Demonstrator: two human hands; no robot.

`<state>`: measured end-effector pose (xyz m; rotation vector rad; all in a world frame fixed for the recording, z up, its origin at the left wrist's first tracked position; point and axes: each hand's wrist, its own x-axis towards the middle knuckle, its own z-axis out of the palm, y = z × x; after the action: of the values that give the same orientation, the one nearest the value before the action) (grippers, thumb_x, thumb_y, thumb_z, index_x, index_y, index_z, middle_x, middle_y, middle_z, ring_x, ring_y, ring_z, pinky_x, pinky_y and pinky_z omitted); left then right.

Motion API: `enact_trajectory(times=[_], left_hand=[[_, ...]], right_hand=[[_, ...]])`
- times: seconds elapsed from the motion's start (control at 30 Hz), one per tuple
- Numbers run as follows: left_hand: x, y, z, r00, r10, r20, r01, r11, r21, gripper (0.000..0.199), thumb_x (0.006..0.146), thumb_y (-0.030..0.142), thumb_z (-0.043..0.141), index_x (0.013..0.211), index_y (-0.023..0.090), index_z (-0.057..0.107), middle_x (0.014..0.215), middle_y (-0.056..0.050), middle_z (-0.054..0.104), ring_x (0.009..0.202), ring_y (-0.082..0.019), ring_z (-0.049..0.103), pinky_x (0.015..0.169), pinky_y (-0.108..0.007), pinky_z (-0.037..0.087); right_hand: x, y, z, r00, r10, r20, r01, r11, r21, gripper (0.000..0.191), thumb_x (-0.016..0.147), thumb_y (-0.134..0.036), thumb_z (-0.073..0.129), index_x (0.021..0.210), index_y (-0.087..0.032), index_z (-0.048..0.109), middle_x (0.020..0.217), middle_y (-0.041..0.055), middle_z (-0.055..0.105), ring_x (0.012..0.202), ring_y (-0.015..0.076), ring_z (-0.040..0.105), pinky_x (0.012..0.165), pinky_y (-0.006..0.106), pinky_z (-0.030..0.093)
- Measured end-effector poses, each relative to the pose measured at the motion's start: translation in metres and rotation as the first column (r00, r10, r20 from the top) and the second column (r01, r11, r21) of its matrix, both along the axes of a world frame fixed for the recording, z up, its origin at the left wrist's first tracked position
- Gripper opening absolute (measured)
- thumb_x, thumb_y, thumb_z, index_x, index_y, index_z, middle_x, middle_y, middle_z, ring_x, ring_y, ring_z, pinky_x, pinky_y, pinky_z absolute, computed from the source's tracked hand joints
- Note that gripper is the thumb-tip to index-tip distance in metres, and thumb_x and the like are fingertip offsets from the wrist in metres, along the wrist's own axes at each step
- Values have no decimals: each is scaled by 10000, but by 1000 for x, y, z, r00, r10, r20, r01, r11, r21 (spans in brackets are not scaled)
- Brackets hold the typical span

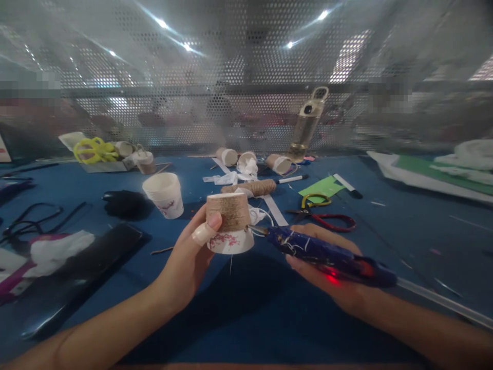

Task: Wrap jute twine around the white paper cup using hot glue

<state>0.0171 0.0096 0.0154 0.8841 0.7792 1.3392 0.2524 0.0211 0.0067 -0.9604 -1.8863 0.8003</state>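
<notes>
My left hand (188, 257) grips a paper cup (231, 242) held upside down above the table, its thumb pressed on the side. Brown twine (233, 213) wraps the cup's upper part; below it the white wall with pink blossoms is bare. In my right hand (327, 272) lies a dark blue hot glue gun (316, 252) with a red light glowing. Its metal nozzle touches or nearly touches the cup at the twine's lower right edge. A clear glue stick (442, 300) sticks out of the gun's back. One thin strand hangs below the cup's rim.
Behind the cup lie a twine roll (254, 188) and several twine-wrapped cups (279, 164). Stacked paper cups (164, 195) stand at left, near a black phone-like slab (84, 272). Scissors (327, 213), green paper (321, 189) and a bottle (308, 123) are at right, before a perforated metal screen (215, 103).
</notes>
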Motion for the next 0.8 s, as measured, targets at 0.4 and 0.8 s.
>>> enact_trajectory(times=[0.4,0.8], left_hand=[[0,-3,0,1000,-5,-25,7,996,85,340,947,394,595,1242,244,675,1251,-61,705,1132,-272,640,870,-334,481],[-2,3,-8,992,74,-104,-56,985,163,339,917,371,659,1241,277,677,1293,-43,685,1231,-273,605,994,-364,482]], right_hand=[[3,0,1,992,80,97,-88,993,82,206,883,-180,607,725,-243,492,643,-57,546,552,101,504,523,246,392],[5,1,-1,975,8,220,-33,994,107,232,820,-114,558,697,-246,412,607,-72,458,524,93,422,478,240,326]])
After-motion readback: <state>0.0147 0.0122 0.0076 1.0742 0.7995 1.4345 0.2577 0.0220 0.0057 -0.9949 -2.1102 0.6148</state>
